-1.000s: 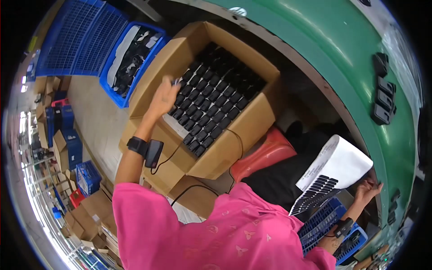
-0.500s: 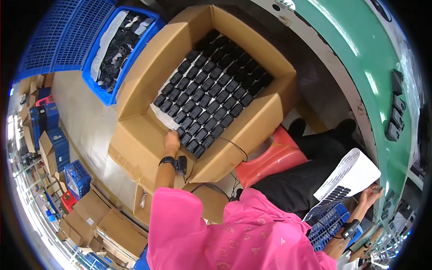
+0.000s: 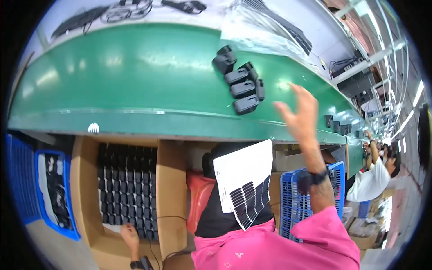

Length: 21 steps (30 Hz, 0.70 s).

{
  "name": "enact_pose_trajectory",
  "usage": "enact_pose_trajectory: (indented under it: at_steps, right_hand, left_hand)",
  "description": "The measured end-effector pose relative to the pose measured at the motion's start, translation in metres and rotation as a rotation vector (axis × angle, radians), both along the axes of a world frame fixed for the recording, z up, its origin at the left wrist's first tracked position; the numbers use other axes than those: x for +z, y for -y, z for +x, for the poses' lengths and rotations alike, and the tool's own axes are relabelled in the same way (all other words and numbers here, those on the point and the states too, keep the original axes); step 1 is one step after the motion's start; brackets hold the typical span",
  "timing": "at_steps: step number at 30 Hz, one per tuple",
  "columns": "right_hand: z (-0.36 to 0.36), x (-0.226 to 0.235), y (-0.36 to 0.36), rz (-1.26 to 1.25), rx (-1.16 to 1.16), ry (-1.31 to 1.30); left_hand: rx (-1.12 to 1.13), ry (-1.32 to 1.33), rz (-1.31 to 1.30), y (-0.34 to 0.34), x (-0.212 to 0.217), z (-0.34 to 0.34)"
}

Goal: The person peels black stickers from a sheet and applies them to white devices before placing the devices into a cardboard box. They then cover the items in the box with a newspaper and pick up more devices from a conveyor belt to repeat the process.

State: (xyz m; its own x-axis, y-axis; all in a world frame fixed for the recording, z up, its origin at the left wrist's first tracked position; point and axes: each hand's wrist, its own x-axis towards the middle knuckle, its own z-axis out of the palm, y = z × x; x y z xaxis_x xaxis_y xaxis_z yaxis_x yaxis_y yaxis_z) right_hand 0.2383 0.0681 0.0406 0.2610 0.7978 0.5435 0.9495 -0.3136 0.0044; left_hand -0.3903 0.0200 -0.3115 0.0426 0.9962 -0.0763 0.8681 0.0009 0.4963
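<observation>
My right hand (image 3: 301, 114) reaches over the green workbench with its fingers apart, holding nothing. Just left of it lies a loose group of black plastic housings (image 3: 245, 103). At the lower left, my left hand (image 3: 129, 233) is inside the cardboard box (image 3: 172, 198), fingers curled against the near edge of the rows of black housings (image 3: 130, 198). What those fingers hold, if anything, is too small to make out. Across my lap rests a white sheet with black stickers (image 3: 243, 180), its lower part curled; neither hand touches it.
A blue crate of dark pieces (image 3: 72, 227) stands left of the box. Beside my lap are a red stool (image 3: 198, 198) and a blue basket (image 3: 288, 202). Cables (image 3: 130, 12) and clear plastic wrap (image 3: 252, 42) lie along the bench's back. Co-workers sit far right.
The view has swung right toward the bench. My right hand has come up from beside the sheet to above the bench, its fingers now spread. My left hand stays at the box's near rows.
</observation>
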Motion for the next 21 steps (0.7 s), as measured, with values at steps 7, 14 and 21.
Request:
enact_pose_trajectory:
  at_steps: [7, 14, 21]
  right_hand:
    - [-0.017, -0.057, -0.112, -0.326, 0.049, 0.123]
    - [0.089, -0.053, -0.067, -0.4, -0.269, -0.005]
    - [0.058, -0.027, -0.153, -0.082, 0.209, -0.334]
  left_hand:
    - [-0.297, 0.354, 0.029, -0.039, 0.13, 0.162]
    - [-0.392, 0.327, -0.272, 0.005, 0.153, 0.181]
    - [-0.452, 0.242, -0.246, 0.038, 0.178, 0.199]
